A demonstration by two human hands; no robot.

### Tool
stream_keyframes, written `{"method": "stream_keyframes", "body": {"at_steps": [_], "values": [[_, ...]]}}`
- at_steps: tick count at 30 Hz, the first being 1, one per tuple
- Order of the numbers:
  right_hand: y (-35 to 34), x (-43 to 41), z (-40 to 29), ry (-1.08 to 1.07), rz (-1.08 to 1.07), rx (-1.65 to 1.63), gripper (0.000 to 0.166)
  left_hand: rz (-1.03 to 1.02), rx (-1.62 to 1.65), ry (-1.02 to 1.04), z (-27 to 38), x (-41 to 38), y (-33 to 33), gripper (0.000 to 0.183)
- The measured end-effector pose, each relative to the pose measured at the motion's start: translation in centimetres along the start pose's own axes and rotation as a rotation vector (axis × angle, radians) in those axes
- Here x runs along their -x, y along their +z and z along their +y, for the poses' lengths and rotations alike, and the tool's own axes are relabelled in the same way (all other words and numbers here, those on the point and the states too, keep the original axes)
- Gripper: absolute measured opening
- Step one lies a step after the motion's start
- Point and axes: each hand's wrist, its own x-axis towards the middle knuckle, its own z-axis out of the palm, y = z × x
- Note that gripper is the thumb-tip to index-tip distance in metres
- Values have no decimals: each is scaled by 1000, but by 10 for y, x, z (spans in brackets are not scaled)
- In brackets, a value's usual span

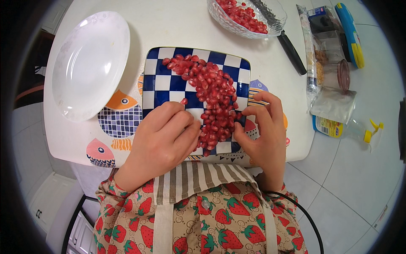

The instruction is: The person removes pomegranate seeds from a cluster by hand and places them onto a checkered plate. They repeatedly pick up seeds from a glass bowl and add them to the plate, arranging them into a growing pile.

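A blue-and-white checkered square plate (162, 83) lies before me on the table, with a curving heap of red pomegranate arils (216, 92) across its middle and right. My left hand (165, 136) rests over the plate's lower left, fingers curled at the heap's edge; what its fingertips hold, if anything, is hidden. One loose aril (184, 101) lies just above its knuckles. At the plate's right edge is my right hand (262, 130), its thumb and forefinger apart on either side of some arils and touching the heap's edge.
A white oval dish (90, 66) stands at the left. At the top, a clear glass bowl (219, 23) holds arils, with a black-handled knife (291, 52) lying across it. Packets, jars and a spray bottle (352, 130) line the table's right edge.
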Motion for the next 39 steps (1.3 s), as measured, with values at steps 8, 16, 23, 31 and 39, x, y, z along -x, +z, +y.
{"method": "stream_keyframes", "body": {"at_steps": [8, 16, 23, 31, 39], "values": [[-1, -4, 2, -104, 19, 59, 24, -22, 27, 29, -1, -2, -2, 25], [-2, -9, -2, -121, 84, 14, 25, -2, 33, 18, -3, 1, 1, 28], [13, -46, -10, -299, 136, -43, 21, 15, 46, 18, -5, 0, -1, 29], [22, -63, -14, -332, 114, -71, 22, 31, 27, 13, -3, 3, -2, 28], [4, -58, -10, -310, 142, -127, 24, 10, 29, 15, -2, 1, -3, 25]]}}
